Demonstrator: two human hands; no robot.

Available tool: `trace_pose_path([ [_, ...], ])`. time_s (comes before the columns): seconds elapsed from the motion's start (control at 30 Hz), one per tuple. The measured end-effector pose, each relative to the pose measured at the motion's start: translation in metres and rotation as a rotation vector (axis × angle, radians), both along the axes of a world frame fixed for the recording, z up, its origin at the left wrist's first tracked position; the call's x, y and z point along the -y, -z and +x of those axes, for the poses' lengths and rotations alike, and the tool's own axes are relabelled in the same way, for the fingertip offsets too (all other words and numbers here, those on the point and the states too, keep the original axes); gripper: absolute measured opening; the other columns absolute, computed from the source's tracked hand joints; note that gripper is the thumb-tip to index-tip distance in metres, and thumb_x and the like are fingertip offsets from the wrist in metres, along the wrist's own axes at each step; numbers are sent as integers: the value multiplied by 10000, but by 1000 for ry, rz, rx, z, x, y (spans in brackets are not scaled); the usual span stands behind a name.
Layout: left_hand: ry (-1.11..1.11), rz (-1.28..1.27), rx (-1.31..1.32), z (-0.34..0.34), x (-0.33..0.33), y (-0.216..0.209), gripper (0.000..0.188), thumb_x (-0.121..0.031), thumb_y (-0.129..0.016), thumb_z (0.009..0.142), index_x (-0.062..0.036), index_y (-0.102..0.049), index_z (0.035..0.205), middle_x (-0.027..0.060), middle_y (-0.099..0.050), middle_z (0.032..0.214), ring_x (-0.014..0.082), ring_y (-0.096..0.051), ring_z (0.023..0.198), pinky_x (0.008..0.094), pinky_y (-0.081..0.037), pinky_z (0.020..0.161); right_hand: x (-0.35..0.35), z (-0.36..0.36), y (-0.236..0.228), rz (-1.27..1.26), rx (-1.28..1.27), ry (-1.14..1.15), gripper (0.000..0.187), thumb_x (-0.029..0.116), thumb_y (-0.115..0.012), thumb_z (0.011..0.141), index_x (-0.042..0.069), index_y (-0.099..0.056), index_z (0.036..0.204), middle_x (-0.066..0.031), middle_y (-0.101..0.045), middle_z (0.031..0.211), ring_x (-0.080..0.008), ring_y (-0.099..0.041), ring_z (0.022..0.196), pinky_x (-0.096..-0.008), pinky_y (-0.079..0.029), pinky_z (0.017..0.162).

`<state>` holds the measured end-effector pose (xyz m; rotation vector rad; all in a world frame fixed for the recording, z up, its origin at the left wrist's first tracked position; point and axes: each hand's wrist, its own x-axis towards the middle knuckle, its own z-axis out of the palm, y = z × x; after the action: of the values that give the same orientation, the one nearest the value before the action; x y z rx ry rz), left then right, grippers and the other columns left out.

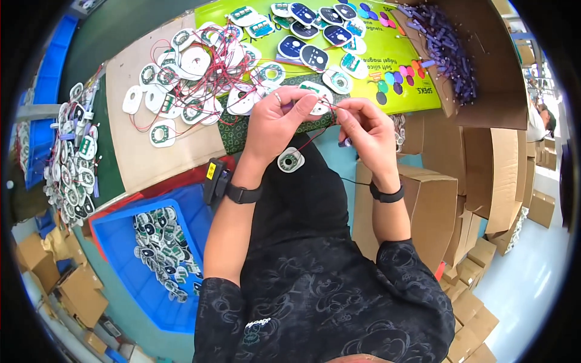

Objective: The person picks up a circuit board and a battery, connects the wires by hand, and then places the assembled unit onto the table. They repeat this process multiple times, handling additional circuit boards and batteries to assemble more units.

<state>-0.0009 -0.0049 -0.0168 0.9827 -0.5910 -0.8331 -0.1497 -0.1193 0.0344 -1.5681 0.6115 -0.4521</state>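
Note:
My left hand (pixel 275 124) is closed in a pinch on thin red wires (pixel 327 104). Opposite it, my right hand (pixel 370 134) also pinches these wires between thumb and forefinger. Under its curled fingers shows the end of a small purple cylinder (pixel 345 143). From a wire below my hands hangs a white rounded plate with a green circuit ring (pixel 292 160), over my lap. Just beyond my fingertips lies a white plate with a green board (pixel 317 92); whether the wires join it cannot be made out.
A tangle of wired white plates (pixel 196 63) covers cardboard on the table. Dark-blue-faced plates (pixel 315 57) lie on a green printed sheet (pixel 417 100). A cardboard box (pixel 493 112) of purple cylinders (pixel 448 60) stands far right. A blue bin (pixel 124 266) with plates sits lower left.

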Motion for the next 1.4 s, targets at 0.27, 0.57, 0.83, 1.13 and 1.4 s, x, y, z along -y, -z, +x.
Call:
trace_pose_path([
  [0.27,-52,105,80,-4,-4,-6,205,-117,-680,942,66,-728,1021,81,-660,983,134,-675,843,266,-615,732,-10,16,1,-247,13,15,186,8,-700,878,40,-668,1058,16,-619,814,-38,-551,651,-194,-421,545],
  [0.57,-66,117,71,-3,-4,-8,219,-137,-656,961,64,-725,1014,109,-701,1027,126,-683,851,265,-610,708,-12,31,0,-658,4,117,117,27,-744,841,38,-723,955,-46,-624,871,-96,-530,623,-232,-429,551],
  [0.83,-45,127,-55,-1,0,-1,203,-126,-658,962,54,-693,1048,88,-718,976,118,-685,859,273,-620,738,-12,29,-2,-589,-44,112,116,47,-742,845,23,-719,956,-66,-618,862,-143,-600,696,-266,-478,587],
  [1.13,7,28,-116,4,-3,-14,376,-38,-500,1015,42,-496,1383,164,-602,1287,215,-634,1122,368,-565,960,-15,30,9,-641,-68,171,126,55,-754,827,60,-721,949,-92,-565,1174,-143,-523,714,-268,-483,660],
  [1.4,3,29,-179,6,-2,-7,369,-6,-491,1003,43,-451,1367,150,-584,1235,193,-635,1082,330,-594,902,-19,38,14,-794,-6,192,153,41,-763,790,55,-722,936,-113,-490,1349,-162,-508,719,-310,-504,729],
])
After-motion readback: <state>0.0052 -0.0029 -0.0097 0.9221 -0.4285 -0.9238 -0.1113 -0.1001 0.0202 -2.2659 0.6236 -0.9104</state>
